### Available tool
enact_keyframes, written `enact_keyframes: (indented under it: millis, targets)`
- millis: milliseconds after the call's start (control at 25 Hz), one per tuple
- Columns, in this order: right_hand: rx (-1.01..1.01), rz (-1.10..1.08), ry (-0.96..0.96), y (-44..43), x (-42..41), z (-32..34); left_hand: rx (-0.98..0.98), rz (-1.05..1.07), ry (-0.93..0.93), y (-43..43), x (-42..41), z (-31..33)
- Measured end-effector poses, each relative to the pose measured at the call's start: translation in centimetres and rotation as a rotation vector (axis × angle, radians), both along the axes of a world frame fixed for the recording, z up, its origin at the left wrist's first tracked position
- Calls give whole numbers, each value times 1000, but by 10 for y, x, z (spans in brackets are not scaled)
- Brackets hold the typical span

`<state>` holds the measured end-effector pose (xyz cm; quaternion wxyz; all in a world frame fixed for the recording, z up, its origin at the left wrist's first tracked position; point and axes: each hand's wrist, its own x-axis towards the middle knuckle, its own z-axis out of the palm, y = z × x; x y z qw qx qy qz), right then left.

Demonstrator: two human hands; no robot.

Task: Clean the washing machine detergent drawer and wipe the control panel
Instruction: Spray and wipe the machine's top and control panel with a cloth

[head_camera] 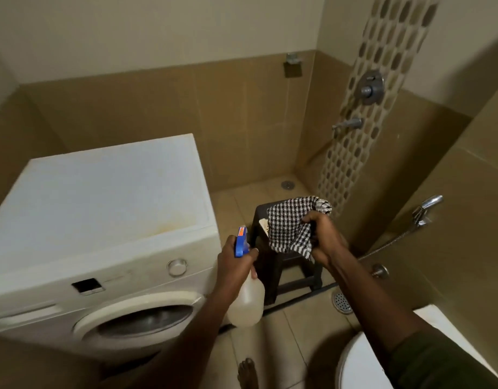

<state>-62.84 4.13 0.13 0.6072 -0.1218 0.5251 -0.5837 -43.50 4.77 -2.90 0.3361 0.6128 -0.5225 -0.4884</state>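
Observation:
A white front-loading washing machine (101,209) fills the left. Its control panel (124,279) carries a dark display and a round dial (177,267); the detergent drawer (26,311) sits closed at the panel's left. My left hand (235,265) grips a translucent spray bottle (246,301) with a blue trigger head, held right of the machine's front corner. My right hand (325,238) holds a black-and-white checked cloth (292,223) above a dark stool.
A dark plastic stool (281,265) stands on the tiled floor right of the machine. A white toilet (363,360) is at the bottom right, with a hand sprayer (426,209) on the right wall. Shower fittings (370,87) are on the far wall. My bare foot (246,372) shows below.

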Motion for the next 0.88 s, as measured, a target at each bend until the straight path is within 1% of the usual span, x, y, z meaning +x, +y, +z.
enact_keyframes:
  millis: [80,160,200,320,360,560,760,880]
  targets:
    - [-40,37,-17,14,30,15,7,30,2,23,32,16]
    - [-67,51,33,19,59,24,9,53,18,42,62,29]
    - [-77,64,96,23,82,31,9,77,22,51,85,38]
    - [-89,83,375,26,136,45,0,152,9,66,139,56]
    - [-89,107,409,29,163,53,-4,183,13,71,166,61]
    - [-139,149,424,35,294,71,18,323,58,92,306,71]
    - [-130,142,416,38,396,68,76,473,-11,118,429,59]
    - [-123,174,467,38,436,60,73,577,-56,128,477,50]
